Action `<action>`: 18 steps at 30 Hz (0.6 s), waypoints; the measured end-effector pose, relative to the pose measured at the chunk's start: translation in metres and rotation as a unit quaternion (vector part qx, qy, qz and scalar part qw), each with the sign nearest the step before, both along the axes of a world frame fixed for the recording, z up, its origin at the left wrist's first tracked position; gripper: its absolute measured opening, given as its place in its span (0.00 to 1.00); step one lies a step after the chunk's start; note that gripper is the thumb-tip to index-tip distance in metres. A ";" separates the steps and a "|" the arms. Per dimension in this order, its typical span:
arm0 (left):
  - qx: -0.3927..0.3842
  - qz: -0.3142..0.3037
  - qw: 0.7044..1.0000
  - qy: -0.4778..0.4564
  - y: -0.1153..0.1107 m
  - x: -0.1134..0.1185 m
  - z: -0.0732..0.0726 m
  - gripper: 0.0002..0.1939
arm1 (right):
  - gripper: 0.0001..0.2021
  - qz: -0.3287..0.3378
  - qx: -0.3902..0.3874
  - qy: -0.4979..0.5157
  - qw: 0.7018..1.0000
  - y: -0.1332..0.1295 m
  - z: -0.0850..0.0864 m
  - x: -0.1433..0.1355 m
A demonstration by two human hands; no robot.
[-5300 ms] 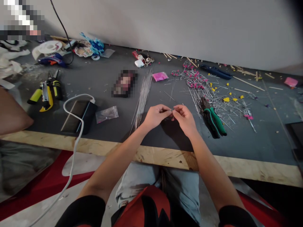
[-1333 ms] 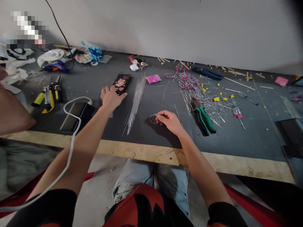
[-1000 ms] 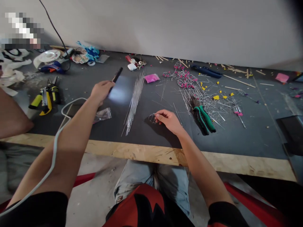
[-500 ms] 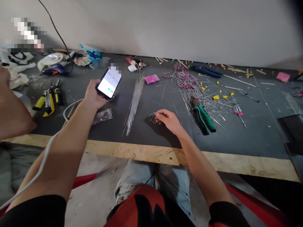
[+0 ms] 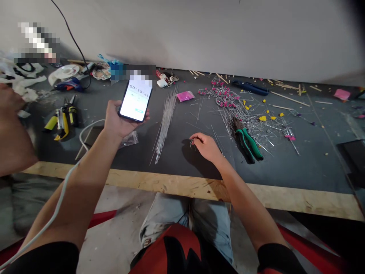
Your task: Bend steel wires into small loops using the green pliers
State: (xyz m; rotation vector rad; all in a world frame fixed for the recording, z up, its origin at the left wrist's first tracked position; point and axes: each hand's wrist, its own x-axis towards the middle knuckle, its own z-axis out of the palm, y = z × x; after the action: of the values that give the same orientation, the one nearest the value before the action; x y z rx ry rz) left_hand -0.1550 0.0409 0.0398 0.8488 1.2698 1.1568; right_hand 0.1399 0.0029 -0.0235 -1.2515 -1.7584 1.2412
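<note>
My left hand [image 5: 118, 123] is wrapped round a phone [image 5: 135, 99] whose lit screen shows a timer and faces up. Over the dark tabletop, my right hand [image 5: 205, 146] pinches a small loop of thin wire [image 5: 192, 143], mostly hidden by the fingers. Between the two hands lies a bundle of straight silvery wires [image 5: 165, 127]. A pink packet [image 5: 185, 96] is just beyond the bundle. To the right of my right hand, green-handled pliers [image 5: 247, 140] rest against a heap of wire pieces with pink bits [image 5: 225, 95].
Yellow-handled tools [image 5: 61, 121], a blue glue gun [image 5: 69, 85] and a white spool [image 5: 67, 71] lie at left, near another person's arm [image 5: 15, 137]. A white cable [image 5: 61, 186] crosses my left forearm. Thin sticks [image 5: 289, 98] and a dark blue tool [image 5: 250, 86] lie at back right.
The phone is now more upright and its screen faces me more fully. My right hand has turned slightly, and less of the wire loop shows. The whole view has shifted a little.
</note>
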 end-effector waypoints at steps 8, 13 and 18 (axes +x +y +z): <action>0.012 0.075 0.990 -0.123 -0.012 -0.011 0.003 0.35 | 0.11 -0.125 0.137 0.005 0.983 0.014 0.016 -0.020; 0.026 0.065 0.987 -0.145 -0.027 -0.010 0.006 0.33 | 0.24 -0.031 -0.052 0.238 0.969 0.022 0.019 -0.097; 0.049 0.137 0.976 -0.163 -0.037 -0.011 0.007 0.29 | 0.32 0.030 -0.196 0.405 0.893 0.022 0.024 -0.170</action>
State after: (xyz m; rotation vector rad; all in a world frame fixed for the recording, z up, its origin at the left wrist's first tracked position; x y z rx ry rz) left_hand -0.1664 0.0043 0.0472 0.5341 1.0839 1.5197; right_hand -0.0298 0.0250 0.0006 -0.6842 -0.9641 1.8669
